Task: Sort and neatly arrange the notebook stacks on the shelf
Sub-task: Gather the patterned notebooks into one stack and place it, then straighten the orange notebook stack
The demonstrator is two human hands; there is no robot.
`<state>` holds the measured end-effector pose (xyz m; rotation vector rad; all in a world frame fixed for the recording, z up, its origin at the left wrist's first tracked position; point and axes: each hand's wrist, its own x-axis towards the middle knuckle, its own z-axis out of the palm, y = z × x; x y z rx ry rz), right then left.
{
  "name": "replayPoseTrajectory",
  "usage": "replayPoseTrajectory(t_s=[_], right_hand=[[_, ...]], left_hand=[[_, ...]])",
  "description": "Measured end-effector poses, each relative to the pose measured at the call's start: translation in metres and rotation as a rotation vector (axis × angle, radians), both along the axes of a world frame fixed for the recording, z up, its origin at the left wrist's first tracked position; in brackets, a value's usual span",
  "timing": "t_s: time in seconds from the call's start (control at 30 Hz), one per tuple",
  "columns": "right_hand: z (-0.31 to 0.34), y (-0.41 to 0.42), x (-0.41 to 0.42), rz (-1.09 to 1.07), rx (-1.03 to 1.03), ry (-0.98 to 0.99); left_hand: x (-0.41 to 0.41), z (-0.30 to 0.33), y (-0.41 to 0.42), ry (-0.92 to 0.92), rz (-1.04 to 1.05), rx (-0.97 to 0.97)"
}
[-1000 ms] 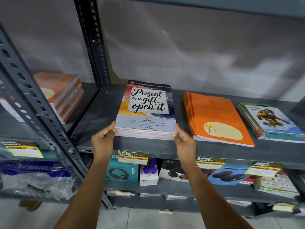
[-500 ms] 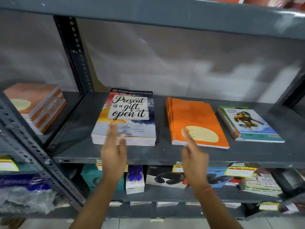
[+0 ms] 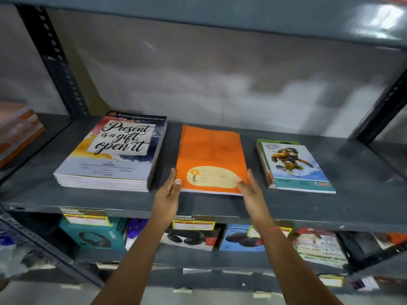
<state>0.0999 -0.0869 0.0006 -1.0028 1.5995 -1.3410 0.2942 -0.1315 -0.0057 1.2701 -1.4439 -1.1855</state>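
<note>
Three notebook stacks lie on the grey metal shelf [image 3: 363, 194]. On the left is a thick stack with a "Present is a gift, open it" cover [image 3: 114, 155]. The orange stack [image 3: 211, 155] is in the middle, its sheets slightly fanned at the far end. A thin stack with a cartoon monkey cover [image 3: 293, 166] lies on the right. My left hand [image 3: 169, 190] is at the orange stack's near left corner, fingers flat against its edge. My right hand [image 3: 248, 188] rests at its near right corner, fingers spread. Neither hand grips it.
More orange-brown notebooks [image 3: 17, 130] sit on the neighbouring shelf at the far left, beyond a perforated upright [image 3: 57, 62]. The shelf below holds boxed headphones [image 3: 94, 236] and other packages behind yellow price tags. Another shelf board runs overhead.
Both hands let go of the "Present is a gift" stack and moved right to the near corners of the orange stack. My view shifted right too.
</note>
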Motion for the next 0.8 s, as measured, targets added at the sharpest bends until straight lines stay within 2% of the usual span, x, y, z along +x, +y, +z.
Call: replayPoseTrajectory(t_s=[0.17,0.3,0.5,0.8], right_hand=[[-0.007,0.012,-0.026,0.257,-0.098,-0.048],[-0.018,0.013,-0.032,0.212,-0.143,-0.148],[-0.022,0.007,-0.030,0.160,-0.145,-0.166],[-0.019,0.010,-0.036,0.170,-0.101,-0.165]], left_hand=[[0.009,0.002,0.002,0.143,-0.038,0.085],[0.017,0.000,0.003,0.168,-0.058,0.103],[0.008,0.002,0.006,0.224,0.089,0.110],[0.008,0.001,0.002,0.248,0.120,0.111]])
